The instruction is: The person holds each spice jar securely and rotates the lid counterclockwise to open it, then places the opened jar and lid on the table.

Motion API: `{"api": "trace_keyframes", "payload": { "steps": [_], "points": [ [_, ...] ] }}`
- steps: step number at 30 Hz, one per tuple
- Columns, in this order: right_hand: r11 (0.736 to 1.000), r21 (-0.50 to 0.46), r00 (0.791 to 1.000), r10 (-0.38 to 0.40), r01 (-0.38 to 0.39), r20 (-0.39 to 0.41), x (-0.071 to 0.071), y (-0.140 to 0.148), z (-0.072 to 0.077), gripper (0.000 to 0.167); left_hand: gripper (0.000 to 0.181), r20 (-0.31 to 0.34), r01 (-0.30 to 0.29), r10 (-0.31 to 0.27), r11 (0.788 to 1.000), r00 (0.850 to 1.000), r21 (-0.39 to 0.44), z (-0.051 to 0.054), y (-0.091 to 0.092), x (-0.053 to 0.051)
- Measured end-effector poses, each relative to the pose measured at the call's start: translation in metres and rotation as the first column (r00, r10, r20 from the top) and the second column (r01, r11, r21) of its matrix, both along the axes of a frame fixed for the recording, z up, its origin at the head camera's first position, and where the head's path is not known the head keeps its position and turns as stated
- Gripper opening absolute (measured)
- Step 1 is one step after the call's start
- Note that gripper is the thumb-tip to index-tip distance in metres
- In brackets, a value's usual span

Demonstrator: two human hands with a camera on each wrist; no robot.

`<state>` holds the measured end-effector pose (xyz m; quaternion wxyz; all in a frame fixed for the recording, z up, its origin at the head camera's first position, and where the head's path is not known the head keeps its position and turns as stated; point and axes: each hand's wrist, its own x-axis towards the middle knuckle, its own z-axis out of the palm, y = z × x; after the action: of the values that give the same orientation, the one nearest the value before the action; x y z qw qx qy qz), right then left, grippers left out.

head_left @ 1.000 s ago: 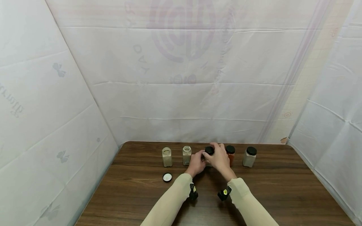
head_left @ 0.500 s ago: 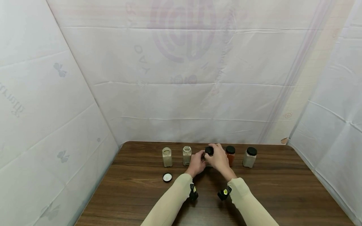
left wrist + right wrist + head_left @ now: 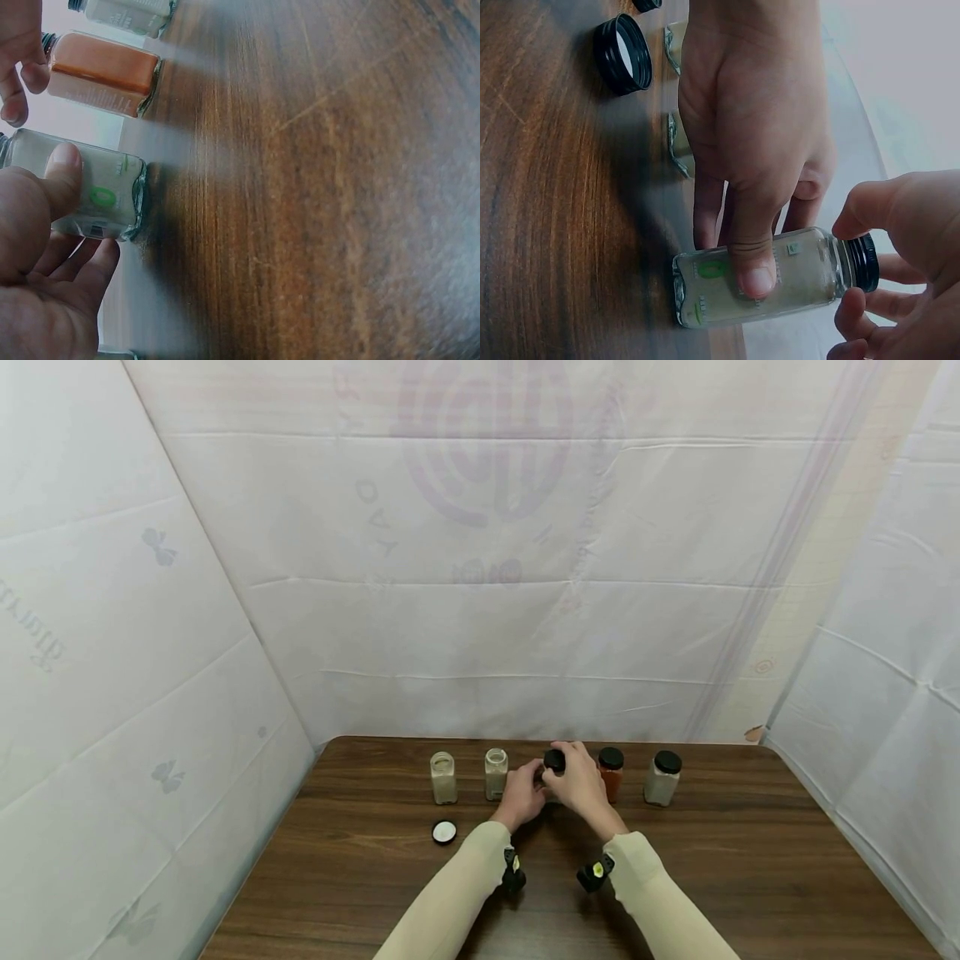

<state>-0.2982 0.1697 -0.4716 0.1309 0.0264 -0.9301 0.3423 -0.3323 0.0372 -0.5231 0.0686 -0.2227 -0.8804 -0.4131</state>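
Observation:
In the head view my left hand (image 3: 520, 796) and right hand (image 3: 581, 781) meet at one glass jar in the middle of the row. The left hand grips the body of this jar (image 3: 802, 266), which holds pale powder and bears a green mark. Its thumb lies across the near face, the fingers on the far side. At the top, my right hand's thumb and fingers hold the black screw lid (image 3: 865, 262), which sits on the jar's neck. The jar stands upright on the table, partly hidden by both hands in the head view.
Left of the hands stand two lidless jars, the outer jar (image 3: 443, 779) and the nearer jar (image 3: 496, 774). An upturned black lid (image 3: 444, 832) lies in front. To the right are a lidded orange-red jar (image 3: 612, 774) and a lidded pale jar (image 3: 662, 778).
My right hand's fingers have shifted slightly round the black lid. The left hand keeps its grip, and the jars stay where they were.

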Motion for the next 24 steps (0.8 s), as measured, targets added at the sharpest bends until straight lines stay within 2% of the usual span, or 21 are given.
{"api": "trace_keyframes", "payload": {
  "steps": [4, 14, 20, 24],
  "points": [
    [1.000, 0.002, 1.000, -0.019, 0.019, -0.005, 0.0003, -0.0003, -0.0002, 0.053, 0.037, 0.017, 0.008, -0.008, 1.000, 1.000, 0.009, 0.0002, -0.0004, 0.0012],
    [0.991, 0.010, 0.991, -0.132, 0.132, -0.029, 0.0015, -0.0011, -0.0027, 0.059, 0.036, 0.037, 0.011, -0.011, 1.000, 0.999, 0.006, 0.0015, -0.0019, 0.0040],
    [0.990, 0.024, 0.991, -0.136, 0.136, -0.019, 0.0013, -0.0005, -0.0016, 0.053, 0.038, 0.050, 0.010, -0.011, 1.000, 0.999, 0.014, 0.0011, -0.0010, 0.0036],
    [0.995, 0.025, 0.996, -0.093, 0.093, -0.017, 0.0009, 0.0006, 0.0008, 0.047, 0.038, 0.056, 0.017, -0.018, 1.000, 0.998, 0.024, 0.0010, -0.0005, 0.0027]
  ]
}}
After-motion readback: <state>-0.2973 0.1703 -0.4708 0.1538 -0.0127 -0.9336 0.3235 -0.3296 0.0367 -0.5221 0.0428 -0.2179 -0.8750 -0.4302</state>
